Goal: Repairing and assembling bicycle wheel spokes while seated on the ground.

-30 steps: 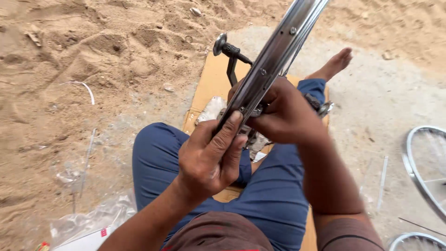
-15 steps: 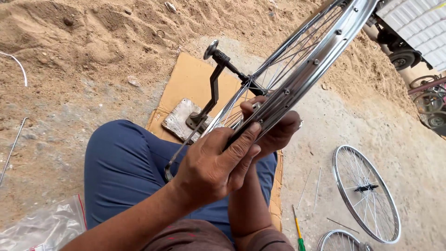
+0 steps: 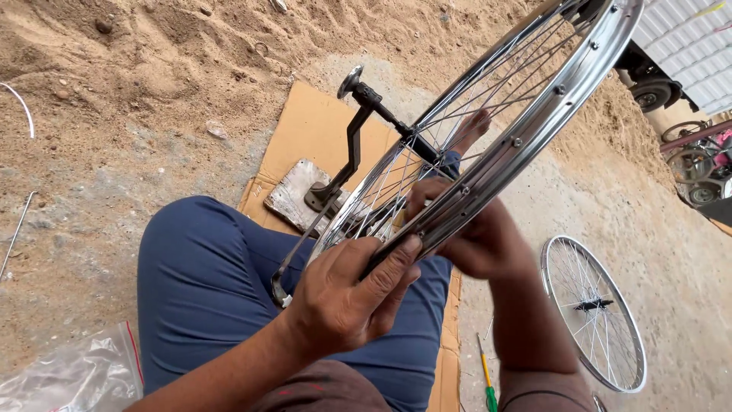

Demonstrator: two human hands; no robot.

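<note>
A chrome bicycle wheel rim (image 3: 534, 122) with thin spokes stands upright on a black metal stand (image 3: 352, 152), which is fixed to a grey block (image 3: 293, 194) on a cardboard sheet (image 3: 316, 126). My left hand (image 3: 347, 294) grips the near lower part of the rim, thumb over its outer edge. My right hand (image 3: 473, 236) holds the rim from the far side, fingers curled among the spokes. Both hands sit above my blue-trousered legs (image 3: 206, 282).
A second spoked wheel (image 3: 593, 311) lies flat on the ground at the right. A green-and-yellow screwdriver (image 3: 486, 378) lies by the cardboard edge. A clear plastic bag (image 3: 69, 378) is at the lower left. Loose sand and thin wires (image 3: 17, 229) lie left; vehicle wheels (image 3: 652, 95) stand at the far right.
The camera has swung right and pulled back, showing more of the rim and the stand. Both hands stay on the rim; my right hand has shifted further along it.
</note>
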